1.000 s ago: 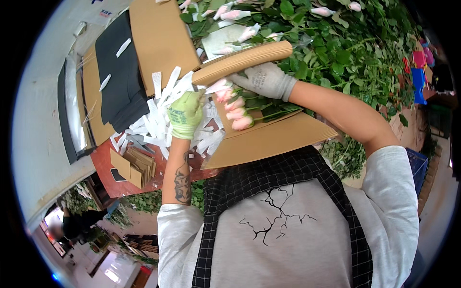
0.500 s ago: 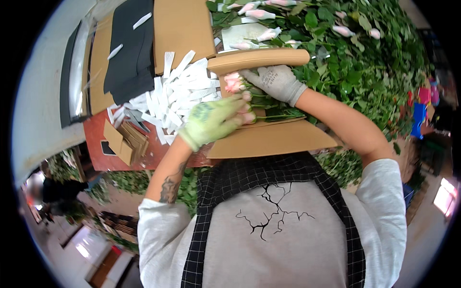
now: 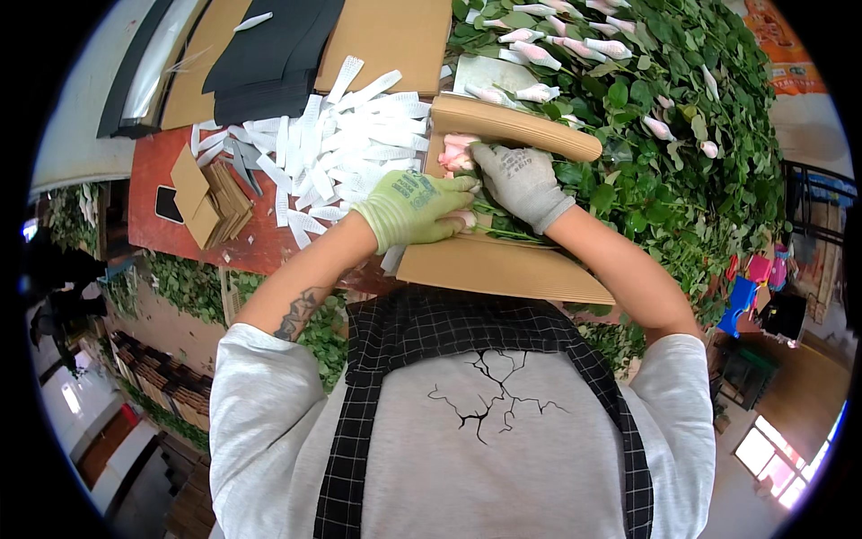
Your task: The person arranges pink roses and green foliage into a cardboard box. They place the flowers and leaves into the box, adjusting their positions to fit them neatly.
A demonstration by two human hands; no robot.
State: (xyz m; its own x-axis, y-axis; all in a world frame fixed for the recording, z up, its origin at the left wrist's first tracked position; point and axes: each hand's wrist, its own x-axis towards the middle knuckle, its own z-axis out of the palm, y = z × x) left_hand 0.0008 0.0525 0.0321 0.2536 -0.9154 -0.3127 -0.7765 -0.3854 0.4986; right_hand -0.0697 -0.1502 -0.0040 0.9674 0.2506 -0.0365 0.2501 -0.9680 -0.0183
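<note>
My left hand [image 3: 415, 205], in a pale green glove, lies over pink roses [image 3: 456, 151] with its fingers extended and slightly apart, hiding some of the heads. Beside it, my right hand [image 3: 516, 180], gloved in grey, has its fingers curled on the rose stems [image 3: 503, 225] just behind the heads. The roses rest on brown corrugated cardboard [image 3: 503, 269], whose far side is rolled over into a curved edge [image 3: 530, 126] above my right hand. White mesh sleeves [image 3: 332, 144] lie heaped just left of my left hand.
A red table [image 3: 153, 234] carries small folded cardboard [image 3: 211, 202], a phone [image 3: 169, 204], scissors [image 3: 247, 166], black sheets [image 3: 269, 63] and brown sheets [image 3: 386, 40]. Leafy stems with sleeved rose buds [image 3: 611, 48] are piled at the right. A dark-clothed person [image 3: 58, 278] is at the far left.
My left hand has moved right from beside the sleeve heap onto the roses. The cardboard's rolled edge now slopes down to the right, and my right hand has moved down with it. The view has shifted.
</note>
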